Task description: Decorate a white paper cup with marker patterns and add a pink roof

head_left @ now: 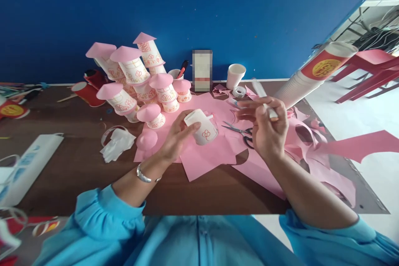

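1. Nearest, at the table's left, lies a white packet point(33, 166) with blue print, too blurred to read.
2. The left hand point(179, 135) is curled around a white paper cup point(202, 133), thumb across its side; the cup is tilted above the pink sheets point(202, 160), mouth toward the upper left. A small red flower is drawn on it; I cannot tell whether anything is inside.
3. The right hand point(269, 126), partly closed, grips a white pen point(273, 114) between thumb and fingers, other fingers loosely extended, apart from the cup.
4. Black-handled scissors point(246, 131) lie beside the right hand, blades parted.
5. At the left stand cup towers point(135, 72) with pink cone roofs and red and orange drawings.
6. Behind them a red cup point(89, 93) lies on its side.
7. At the right, a long stack of nested cups point(296, 87) leans; its end cup has a red band and a yellow emblem point(326, 67), whose lettering I cannot make out.
8. Farther back, a holder cup point(176, 74) contains a black-and-red tool point(184, 67). Near a tape roll point(239, 92) stands a white cup point(236, 77), its bottom hidden.
9. Against the blue wall point(149, 4), an upright panel point(202, 70) is pixelated, unreadable.
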Action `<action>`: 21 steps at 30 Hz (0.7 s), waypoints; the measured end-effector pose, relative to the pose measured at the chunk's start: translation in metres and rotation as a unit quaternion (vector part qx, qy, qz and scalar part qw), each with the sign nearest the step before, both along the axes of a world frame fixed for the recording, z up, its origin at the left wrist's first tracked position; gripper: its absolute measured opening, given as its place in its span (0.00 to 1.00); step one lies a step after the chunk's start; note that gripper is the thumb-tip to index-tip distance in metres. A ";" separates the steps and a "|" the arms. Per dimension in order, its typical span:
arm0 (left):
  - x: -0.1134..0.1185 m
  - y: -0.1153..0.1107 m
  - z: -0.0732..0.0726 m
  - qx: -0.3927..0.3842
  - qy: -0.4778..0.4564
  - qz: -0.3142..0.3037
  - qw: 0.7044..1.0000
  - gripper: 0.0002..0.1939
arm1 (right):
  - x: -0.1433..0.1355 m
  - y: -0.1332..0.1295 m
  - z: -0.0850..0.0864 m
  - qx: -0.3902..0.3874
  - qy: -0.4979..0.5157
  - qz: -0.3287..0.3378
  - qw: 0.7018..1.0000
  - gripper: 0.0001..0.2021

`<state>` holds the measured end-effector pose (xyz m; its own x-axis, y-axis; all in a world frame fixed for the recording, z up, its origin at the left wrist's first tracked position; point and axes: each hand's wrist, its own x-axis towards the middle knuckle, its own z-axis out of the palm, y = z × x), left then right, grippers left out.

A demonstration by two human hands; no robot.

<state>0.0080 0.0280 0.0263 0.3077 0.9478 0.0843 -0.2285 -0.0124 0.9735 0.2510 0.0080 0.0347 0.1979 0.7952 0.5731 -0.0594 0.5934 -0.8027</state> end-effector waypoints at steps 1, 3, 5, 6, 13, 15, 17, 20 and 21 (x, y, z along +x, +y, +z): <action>0.000 -0.003 0.000 -0.024 -0.016 -0.003 1.000 0.26 | -0.002 -0.001 -0.003 0.040 -0.067 -0.006 0.997 0.15; -0.001 -0.007 -0.001 -0.055 -0.032 -0.012 0.998 0.25 | -0.009 -0.002 -0.011 0.111 -0.214 0.019 0.970 0.34; -0.001 -0.010 -0.005 -0.068 -0.036 -0.035 0.996 0.25 | -0.018 -0.005 -0.020 0.138 -0.332 0.063 0.931 0.46; -0.001 -0.011 -0.007 -0.069 -0.037 -0.046 0.996 0.25 | -0.022 -0.006 -0.023 0.151 -0.369 0.076 0.914 0.47; -0.006 -0.016 -0.018 -0.062 -0.039 -0.109 0.991 0.26 | -0.029 -0.010 -0.038 0.128 -0.372 0.028 0.919 0.34; -0.007 -0.020 -0.015 -0.059 -0.073 -0.168 0.981 0.34 | -0.028 -0.009 -0.039 0.131 -0.339 0.002 0.932 0.33; -0.007 -0.024 -0.013 -0.062 -0.096 -0.221 0.969 0.41 | -0.028 -0.009 -0.039 0.133 -0.308 -0.032 0.941 0.33; -0.005 -0.029 -0.012 -0.073 -0.090 -0.245 0.962 0.43 | -0.029 -0.011 -0.040 0.122 -0.294 -0.067 0.945 0.35; -0.003 -0.031 -0.013 -0.076 -0.082 -0.241 0.964 0.42 | -0.030 -0.012 -0.040 0.122 -0.295 -0.072 0.945 0.36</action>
<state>0.0046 -0.0027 0.0135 0.7095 0.7036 0.0404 -0.3225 0.2730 0.9063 0.2213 -0.0042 -0.0056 -0.1171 0.6144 0.7803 0.4519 0.7326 -0.5090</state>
